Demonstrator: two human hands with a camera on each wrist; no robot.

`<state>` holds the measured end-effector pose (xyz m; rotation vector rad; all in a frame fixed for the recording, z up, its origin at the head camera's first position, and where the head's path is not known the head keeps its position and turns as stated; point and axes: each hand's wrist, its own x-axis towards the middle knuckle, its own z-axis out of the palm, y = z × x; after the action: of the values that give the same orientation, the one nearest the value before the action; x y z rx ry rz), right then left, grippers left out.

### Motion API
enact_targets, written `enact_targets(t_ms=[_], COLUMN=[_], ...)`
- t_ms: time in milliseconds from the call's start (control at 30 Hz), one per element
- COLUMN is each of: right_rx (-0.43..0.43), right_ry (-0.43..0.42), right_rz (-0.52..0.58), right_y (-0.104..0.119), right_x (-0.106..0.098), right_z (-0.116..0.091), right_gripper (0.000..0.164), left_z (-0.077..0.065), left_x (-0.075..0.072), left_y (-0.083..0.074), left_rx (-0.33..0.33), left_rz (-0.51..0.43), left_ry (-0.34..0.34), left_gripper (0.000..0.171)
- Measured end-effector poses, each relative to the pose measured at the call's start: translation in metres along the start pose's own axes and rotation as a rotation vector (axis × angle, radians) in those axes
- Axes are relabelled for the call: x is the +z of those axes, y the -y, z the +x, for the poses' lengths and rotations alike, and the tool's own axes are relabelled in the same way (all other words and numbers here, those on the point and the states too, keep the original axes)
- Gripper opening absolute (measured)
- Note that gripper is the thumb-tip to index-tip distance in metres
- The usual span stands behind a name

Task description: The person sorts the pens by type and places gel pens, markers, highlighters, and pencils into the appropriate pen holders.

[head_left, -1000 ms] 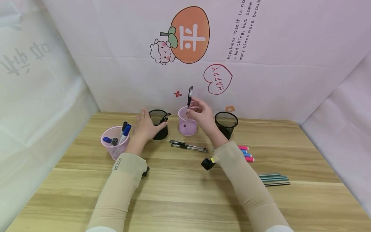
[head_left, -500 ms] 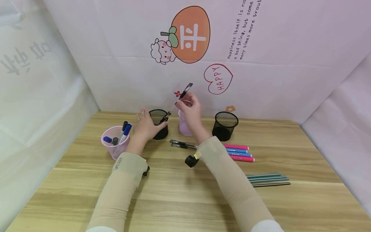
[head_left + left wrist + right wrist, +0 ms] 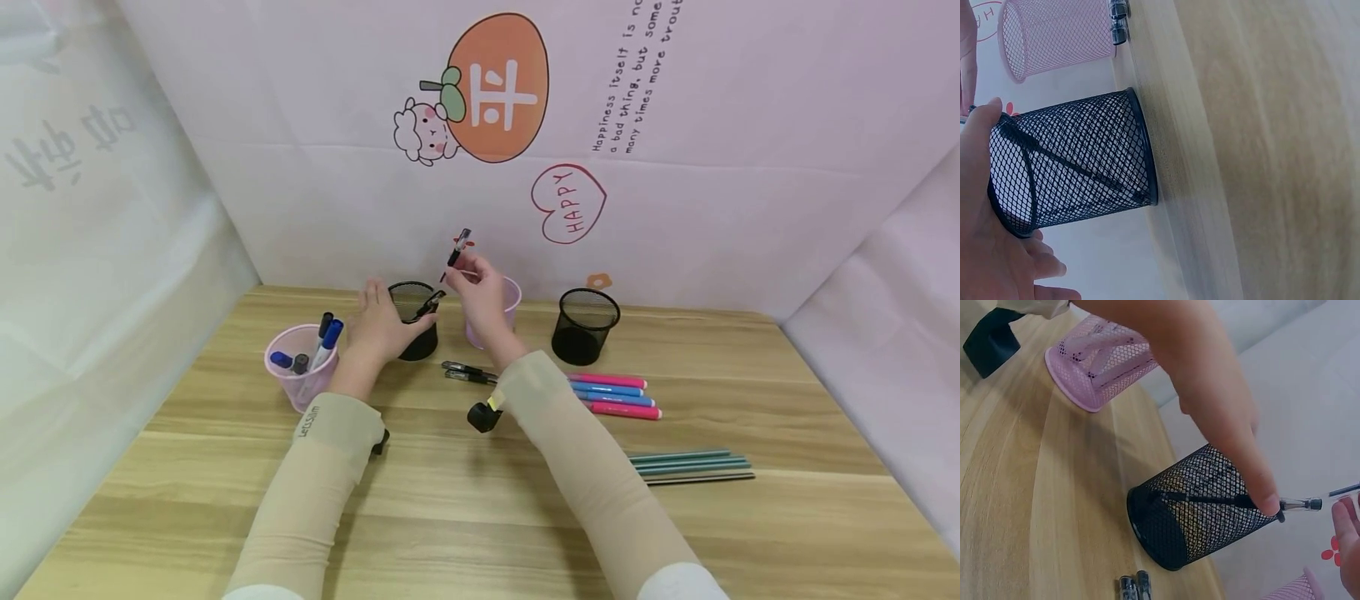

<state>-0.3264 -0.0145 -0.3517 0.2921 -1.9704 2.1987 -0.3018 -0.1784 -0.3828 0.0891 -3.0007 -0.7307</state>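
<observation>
My left hand (image 3: 378, 325) grips a black mesh pen holder (image 3: 422, 343) near its rim, thumb on one side and fingers round the other. Inside it a black gel pen (image 3: 431, 304) leans, its capped end sticking out past the rim beside the thumb. In the left wrist view the pen holder (image 3: 1079, 162) stands on the table. Between thumb and fingers my right hand (image 3: 483, 300) pinches another gel pen (image 3: 458, 247), tilted, its lower end above the black holder's right side. Behind that hand stands a pink mesh pen holder (image 3: 513, 297), partly hidden.
At left, a second pink pen holder (image 3: 291, 385) contains several markers. Another black mesh holder (image 3: 577, 346) stands at right. On the table lie gel pens (image 3: 467, 377), pink and blue markers (image 3: 615, 391) and thin sticks (image 3: 693, 467). A printed white cloth (image 3: 337, 208) backs the table.
My right hand has carried the gel pen left, from over the middle pink holder to beside the black one, and the pen now tilts. My left hand stays at the black holder.
</observation>
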Motion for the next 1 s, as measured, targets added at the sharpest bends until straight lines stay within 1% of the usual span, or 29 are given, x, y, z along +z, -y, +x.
enact_targets(t_ms=[133,267,433,533,667,800,1000], right_rx=[0.018,0.006,0.009,0.007,-0.007,-0.023,-0.098], right_ry=[0.010,0.014,0.032,0.041,0.059,0.098,0.201], right_rz=[-0.059,-0.103,-0.105,-0.104,-0.129,-0.166,-0.258], right_y=[-0.003,-0.004,-0.004,-0.002,-0.001,0.000,0.004], right_x=[-0.003,-0.007,-0.015,-0.020,-0.025,-0.029,-0.035], right_z=[-0.001,-0.003,-0.002,-0.002,-0.001,-0.002,-0.006], right_gripper=[0.030,0.031,0.039,0.038,0.035,0.032,0.030], left_z=[-0.001,-0.003,-0.003,-0.003,-0.002,-0.002,-0.003], left_x=[0.000,-0.001,-0.001,-0.001,-0.001,-0.001,-0.002], left_y=[-0.002,-0.002,-0.003,-0.003,-0.002,-0.002,-0.002], left_rx=[0.003,0.000,-0.005,-0.007,-0.006,-0.004,-0.011], left_rz=[-0.002,-0.001,-0.015,-0.023,-0.019,-0.011,-0.002], left_ry=[-0.004,-0.001,-0.004,-0.004,-0.006,-0.005,0.004], left_gripper=[0.120,0.120,0.119,0.120,0.120,0.119,0.121])
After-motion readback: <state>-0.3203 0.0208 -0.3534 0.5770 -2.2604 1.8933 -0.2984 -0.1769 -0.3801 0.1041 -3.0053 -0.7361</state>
